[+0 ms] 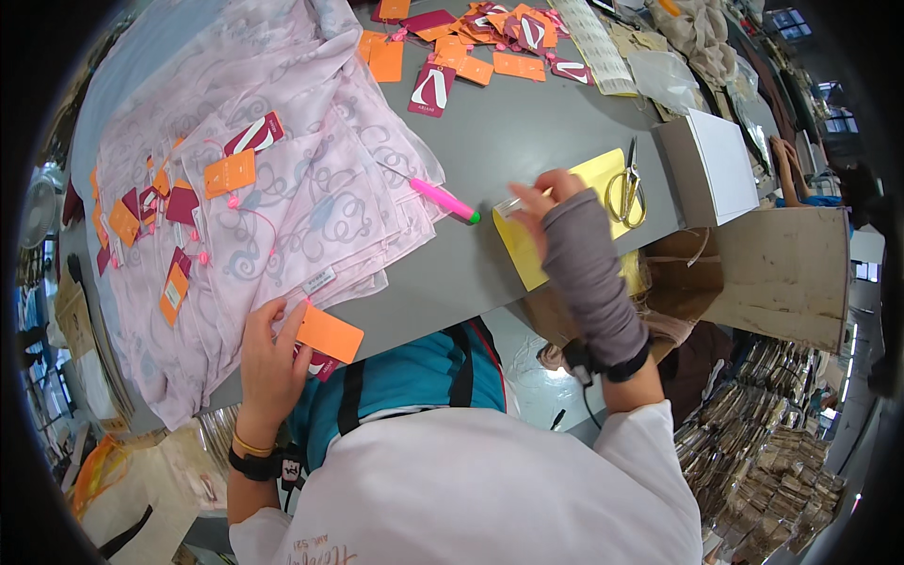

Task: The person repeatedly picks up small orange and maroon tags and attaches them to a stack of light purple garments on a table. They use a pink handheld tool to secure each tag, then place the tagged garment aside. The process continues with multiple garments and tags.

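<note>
My left hand (272, 364) is at the near edge of a stack of pale pink, scroll-patterned fabric (311, 191). Its thumb and fingers pinch an orange hang tag (335, 335), with a maroon tag (323, 365) partly hidden beneath. Just above them a small white sewn-in label (319, 280) lies on the fabric. My right hand (547, 205), below a grey sleeve, hovers at a yellow sheet (522, 251). A small pale strip (508, 207) shows by its fingertips; whether they grip it is unclear. Between my hands lies a pink-handled awl (441, 200) with a green end.
Gold-handled scissors (631, 169) rest on the yellow sheet. A heap of orange and maroon tags (487, 35) lies at the back, beside a printed label sheet (597, 49). At right stand a white box (720, 169) and an open cardboard box (780, 272). Another person's hands (785, 162) appear far right.
</note>
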Tool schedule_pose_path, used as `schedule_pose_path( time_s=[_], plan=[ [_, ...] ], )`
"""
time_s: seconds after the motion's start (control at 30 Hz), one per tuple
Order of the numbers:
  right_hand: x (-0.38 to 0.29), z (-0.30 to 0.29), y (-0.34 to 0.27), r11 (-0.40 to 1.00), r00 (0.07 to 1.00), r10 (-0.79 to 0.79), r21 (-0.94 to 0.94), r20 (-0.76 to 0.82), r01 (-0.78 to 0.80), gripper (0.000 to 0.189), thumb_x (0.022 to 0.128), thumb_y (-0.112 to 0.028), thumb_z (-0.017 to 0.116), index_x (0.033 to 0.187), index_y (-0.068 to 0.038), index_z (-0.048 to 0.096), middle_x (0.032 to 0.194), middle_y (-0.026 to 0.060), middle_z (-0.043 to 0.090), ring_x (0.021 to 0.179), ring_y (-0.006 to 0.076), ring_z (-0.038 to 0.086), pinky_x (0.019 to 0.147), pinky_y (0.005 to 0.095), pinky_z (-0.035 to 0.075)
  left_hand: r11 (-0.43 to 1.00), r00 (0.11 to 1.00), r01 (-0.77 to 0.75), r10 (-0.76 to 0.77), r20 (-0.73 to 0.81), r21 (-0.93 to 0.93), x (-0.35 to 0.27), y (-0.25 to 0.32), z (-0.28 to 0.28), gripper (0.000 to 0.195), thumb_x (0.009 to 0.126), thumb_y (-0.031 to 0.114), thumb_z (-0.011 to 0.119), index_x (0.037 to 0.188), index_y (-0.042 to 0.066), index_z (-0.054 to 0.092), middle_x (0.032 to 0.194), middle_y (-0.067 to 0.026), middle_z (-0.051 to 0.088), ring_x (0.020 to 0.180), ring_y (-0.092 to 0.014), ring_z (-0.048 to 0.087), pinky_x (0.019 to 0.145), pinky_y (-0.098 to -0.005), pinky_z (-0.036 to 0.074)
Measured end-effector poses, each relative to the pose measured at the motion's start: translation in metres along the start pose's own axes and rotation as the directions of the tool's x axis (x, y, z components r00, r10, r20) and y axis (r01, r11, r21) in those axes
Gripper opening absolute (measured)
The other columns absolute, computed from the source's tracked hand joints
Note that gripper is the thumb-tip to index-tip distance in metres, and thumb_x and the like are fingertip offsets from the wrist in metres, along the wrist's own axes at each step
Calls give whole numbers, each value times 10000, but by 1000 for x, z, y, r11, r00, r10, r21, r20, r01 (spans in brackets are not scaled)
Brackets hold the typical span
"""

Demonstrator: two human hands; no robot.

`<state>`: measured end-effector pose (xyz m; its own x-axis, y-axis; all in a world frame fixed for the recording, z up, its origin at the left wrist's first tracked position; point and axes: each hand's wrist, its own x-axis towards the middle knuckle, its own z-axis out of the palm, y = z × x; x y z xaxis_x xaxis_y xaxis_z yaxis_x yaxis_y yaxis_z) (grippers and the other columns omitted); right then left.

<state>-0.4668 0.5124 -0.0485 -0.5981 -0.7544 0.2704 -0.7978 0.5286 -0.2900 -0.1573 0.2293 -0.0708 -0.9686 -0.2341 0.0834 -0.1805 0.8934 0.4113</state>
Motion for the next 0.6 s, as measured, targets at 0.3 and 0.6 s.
schedule_pose_path(
  time_s=[0.3,0.6],
  plan=[
    [-9,26,35,997,996,-46,62,81,41,188,897,-183,790,1079,-136,797,1066,86,636,936,275,665,811,393,568,999,999,-29,30,28,-46,11,6,-8,563,797,-51,672,1354,10,620,1296,-212,584,1102,-393,602,953,-445,519],
    [-18,28,27,996,999,-34,84,-19,36,156,902,-123,765,1057,-113,780,1083,51,679,954,268,684,812,413,565,997,996,-77,77,-53,2,6,2,-9,532,797,-50,643,1323,17,606,1299,-222,589,1120,-417,604,978,-478,507]
  ],
)
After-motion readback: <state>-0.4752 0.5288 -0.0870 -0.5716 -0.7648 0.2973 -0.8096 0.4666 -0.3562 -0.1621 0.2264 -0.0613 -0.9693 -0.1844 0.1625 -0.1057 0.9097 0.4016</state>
